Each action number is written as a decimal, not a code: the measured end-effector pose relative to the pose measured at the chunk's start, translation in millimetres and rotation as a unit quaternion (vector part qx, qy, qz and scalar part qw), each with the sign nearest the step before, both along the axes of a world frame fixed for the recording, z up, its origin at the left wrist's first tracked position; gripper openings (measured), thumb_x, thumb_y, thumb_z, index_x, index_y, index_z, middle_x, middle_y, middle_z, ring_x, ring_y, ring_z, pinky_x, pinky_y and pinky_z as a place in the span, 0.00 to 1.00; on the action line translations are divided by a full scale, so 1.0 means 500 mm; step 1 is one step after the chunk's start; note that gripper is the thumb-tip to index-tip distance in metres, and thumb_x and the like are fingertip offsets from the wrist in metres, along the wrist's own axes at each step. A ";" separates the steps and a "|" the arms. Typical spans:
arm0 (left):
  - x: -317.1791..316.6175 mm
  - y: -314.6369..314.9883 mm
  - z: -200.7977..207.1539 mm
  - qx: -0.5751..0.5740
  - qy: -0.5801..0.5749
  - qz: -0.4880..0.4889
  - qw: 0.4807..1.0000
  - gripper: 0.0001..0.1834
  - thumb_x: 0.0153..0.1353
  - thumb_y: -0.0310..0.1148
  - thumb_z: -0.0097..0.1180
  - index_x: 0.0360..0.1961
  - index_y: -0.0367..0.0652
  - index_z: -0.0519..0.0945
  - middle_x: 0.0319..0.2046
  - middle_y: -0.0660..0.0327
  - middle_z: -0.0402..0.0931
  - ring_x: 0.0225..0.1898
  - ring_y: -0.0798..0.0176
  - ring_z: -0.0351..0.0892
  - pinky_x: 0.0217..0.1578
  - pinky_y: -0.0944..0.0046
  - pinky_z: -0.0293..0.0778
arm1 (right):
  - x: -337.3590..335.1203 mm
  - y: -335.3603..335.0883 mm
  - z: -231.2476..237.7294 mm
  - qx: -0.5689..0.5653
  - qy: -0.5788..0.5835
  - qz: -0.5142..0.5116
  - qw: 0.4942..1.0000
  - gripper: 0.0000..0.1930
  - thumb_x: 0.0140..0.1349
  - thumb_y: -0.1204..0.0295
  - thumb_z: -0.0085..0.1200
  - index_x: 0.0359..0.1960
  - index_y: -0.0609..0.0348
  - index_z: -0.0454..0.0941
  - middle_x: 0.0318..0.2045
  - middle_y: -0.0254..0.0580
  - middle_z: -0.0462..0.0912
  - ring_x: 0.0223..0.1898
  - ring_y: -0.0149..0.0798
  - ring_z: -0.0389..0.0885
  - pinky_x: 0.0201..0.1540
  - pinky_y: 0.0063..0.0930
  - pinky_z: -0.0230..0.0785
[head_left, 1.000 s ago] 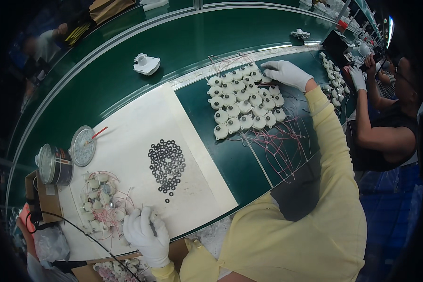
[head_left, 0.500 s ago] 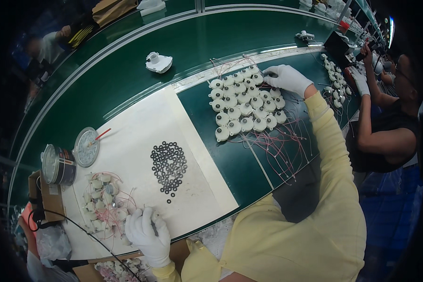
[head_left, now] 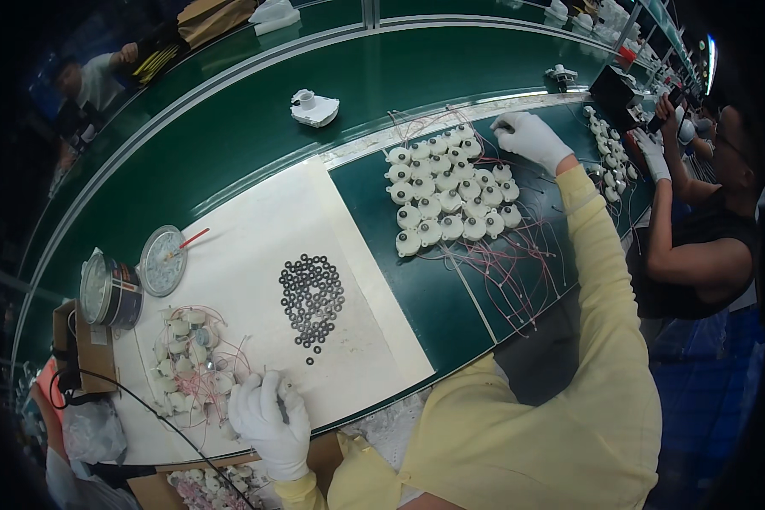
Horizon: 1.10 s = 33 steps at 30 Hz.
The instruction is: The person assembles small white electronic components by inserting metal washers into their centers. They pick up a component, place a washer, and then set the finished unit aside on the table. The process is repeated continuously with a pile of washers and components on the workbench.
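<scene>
My right hand, in a white glove, is past the far right corner of a block of round white motor-like parts with dark hubs. Its fingers are loosely bent with a gap between them, and nothing shows in them. My left hand, also gloved, hovers at the table's near edge beside a loose heap of similar white parts with pink wires. Its thumb and fingers are apart, with nothing visible between them. Between the heap and the block, many small black rings lie on a white sheet.
A tin and a round lid with a red stick stand at the left. A white housing sits beyond the sheet. A box of parts is below the near edge. At the right, a co-worker works beside more parts.
My right hand has drawn slightly away from the block's far right corner, and its fingers have curled more. My left hand stays nearly still. The whole view has shifted a little.
</scene>
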State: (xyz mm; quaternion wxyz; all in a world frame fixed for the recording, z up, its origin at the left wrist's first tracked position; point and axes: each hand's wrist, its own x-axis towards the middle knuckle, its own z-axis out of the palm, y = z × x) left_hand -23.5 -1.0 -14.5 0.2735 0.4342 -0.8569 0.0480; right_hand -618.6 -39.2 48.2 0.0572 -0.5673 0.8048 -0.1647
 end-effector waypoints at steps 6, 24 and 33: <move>0.001 0.001 0.002 -0.011 -0.001 -0.001 1.000 0.16 0.61 0.29 0.62 0.51 0.41 0.81 0.41 0.53 0.80 0.48 0.48 0.79 0.58 0.42 0.71 | 0.078 0.022 0.017 -0.004 -0.149 0.097 0.984 0.19 0.66 0.72 0.58 0.58 0.60 0.82 0.38 0.42 0.86 0.35 0.31 0.84 0.43 0.29 0.79; 0.002 0.000 0.000 -0.003 0.003 0.003 1.000 0.17 0.60 0.28 0.62 0.51 0.42 0.81 0.42 0.52 0.79 0.46 0.47 0.79 0.57 0.42 0.70 | 0.057 0.028 -0.023 -0.017 0.020 -0.046 0.999 0.18 0.66 0.66 0.49 0.49 0.57 0.88 0.40 0.55 0.89 0.44 0.52 0.88 0.52 0.40 0.79; -0.003 0.004 0.012 0.017 -0.023 -0.023 0.999 0.22 0.60 0.36 0.64 0.54 0.41 0.79 0.45 0.52 0.81 0.52 0.45 0.78 0.62 0.41 0.68 | 0.055 0.044 -0.041 -0.084 0.005 -0.062 0.995 0.16 0.69 0.68 0.50 0.52 0.60 0.86 0.33 0.51 0.88 0.36 0.46 0.88 0.45 0.35 0.78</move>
